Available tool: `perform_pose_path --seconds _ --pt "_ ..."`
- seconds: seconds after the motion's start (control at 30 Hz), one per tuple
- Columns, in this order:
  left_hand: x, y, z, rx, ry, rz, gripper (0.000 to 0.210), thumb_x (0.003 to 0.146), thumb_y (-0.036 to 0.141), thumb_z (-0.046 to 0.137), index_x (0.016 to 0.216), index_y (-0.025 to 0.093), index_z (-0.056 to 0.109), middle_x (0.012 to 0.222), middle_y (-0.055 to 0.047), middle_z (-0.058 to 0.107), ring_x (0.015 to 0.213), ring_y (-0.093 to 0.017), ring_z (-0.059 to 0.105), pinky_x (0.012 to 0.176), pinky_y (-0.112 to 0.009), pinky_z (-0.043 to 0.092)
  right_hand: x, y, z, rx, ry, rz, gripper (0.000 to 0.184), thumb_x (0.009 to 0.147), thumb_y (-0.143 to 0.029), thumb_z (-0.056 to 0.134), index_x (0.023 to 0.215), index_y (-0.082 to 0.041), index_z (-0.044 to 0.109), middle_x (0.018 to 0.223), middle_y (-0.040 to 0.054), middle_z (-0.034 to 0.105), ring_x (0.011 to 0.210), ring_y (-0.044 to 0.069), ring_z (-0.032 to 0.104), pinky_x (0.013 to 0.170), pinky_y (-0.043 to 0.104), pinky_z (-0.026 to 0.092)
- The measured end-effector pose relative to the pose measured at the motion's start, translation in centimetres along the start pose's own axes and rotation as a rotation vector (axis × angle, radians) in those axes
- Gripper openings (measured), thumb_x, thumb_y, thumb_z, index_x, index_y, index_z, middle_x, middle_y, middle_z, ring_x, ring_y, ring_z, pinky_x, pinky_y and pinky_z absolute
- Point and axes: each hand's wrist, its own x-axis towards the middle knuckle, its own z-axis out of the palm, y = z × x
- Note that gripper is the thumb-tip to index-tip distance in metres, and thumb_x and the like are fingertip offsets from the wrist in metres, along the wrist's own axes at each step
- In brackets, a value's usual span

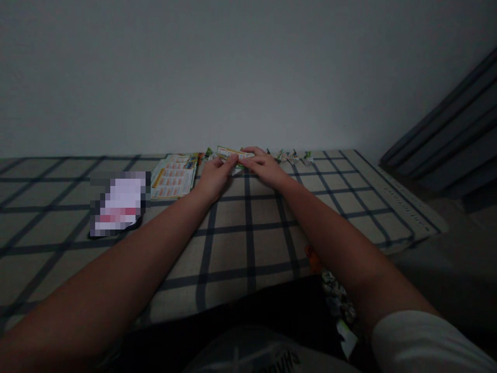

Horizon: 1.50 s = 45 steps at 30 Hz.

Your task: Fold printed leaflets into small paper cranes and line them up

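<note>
Both hands meet at the far side of the checked cloth, holding a printed paper strip [225,151] between them. My left hand [214,177] is closed, its thumb pressed on the strip's near edge. My right hand [264,167] grips the strip's right end, fingers curled over the back and partly hiding it. Left of my left hand lies a stack of printed calendar sheets [173,176]. Several small folded paper pieces [293,155] sit in a row to the right of my right hand.
A lit phone-like screen [122,199], pixelated, rests on the checked tablecloth [229,248] at left. A pale wall [248,72] stands behind. A dark curtain [450,124] hangs at right. Near my right forearm is a chain of folded paper [337,295].
</note>
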Motion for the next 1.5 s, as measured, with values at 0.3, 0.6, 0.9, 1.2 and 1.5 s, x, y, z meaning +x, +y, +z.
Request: perform_pose_path --seconds 0.3,0.6,0.9,1.2,1.5 --pt "0.1 -0.4 0.0 0.008 -0.032 0.064 0.050 0.077 0.063 0.076 0.100 0.019 0.073 0.094 -0.008 0.076 0.081 -0.022 0.067 0.068 -0.030 0.049 0.3 0.5 0.3 0.029 0.165 0.015 0.030 0.086 -0.044 0.078 0.108 -0.025 0.072 0.109 0.0058 0.065 0.101 0.018 0.063 0.094 0.035 0.054" --pt "-0.1 0.0 -0.1 0.011 -0.022 0.065 0.048 0.080 0.061 0.076 0.101 0.018 0.074 0.096 -0.008 0.077 0.077 -0.019 0.067 0.061 -0.027 0.049 0.4 0.8 0.4 0.235 0.056 0.220 0.034 0.086 -0.050 0.077 0.084 -0.021 0.058 0.074 -0.0010 0.063 0.063 0.011 0.060 0.058 0.024 0.050" --pt "0.5 -0.5 -0.1 -0.060 -0.052 0.012 0.054 0.075 0.070 0.075 0.093 0.020 0.071 0.093 -0.008 0.075 0.080 -0.019 0.067 0.060 -0.027 0.049 0.2 0.0 0.2 0.182 0.111 0.238 0.043 0.087 -0.052 0.076 0.070 -0.022 0.050 0.059 -0.0046 0.054 0.054 0.009 0.049 0.051 0.022 0.042" --pt "0.5 -0.2 -0.1 -0.032 0.030 0.074 0.040 0.075 0.057 0.081 0.089 0.021 0.074 0.082 -0.004 0.074 0.078 -0.020 0.067 0.067 -0.030 0.052 0.2 -0.1 0.0 0.275 0.167 0.259 0.021 0.086 -0.037 0.077 0.087 -0.019 0.068 0.066 -0.0025 0.064 0.051 0.008 0.049 0.048 0.021 0.041" --pt "0.4 0.6 0.0 -0.162 0.017 -0.003 0.028 0.072 0.026 0.069 0.099 0.022 0.074 0.084 -0.003 0.074 0.058 -0.012 0.057 0.055 -0.026 0.044 0.5 0.8 0.2 0.366 0.202 0.277 0.017 0.083 -0.021 0.071 0.100 -0.021 0.073 0.084 -0.0003 0.075 0.057 0.008 0.059 0.056 0.020 0.050"
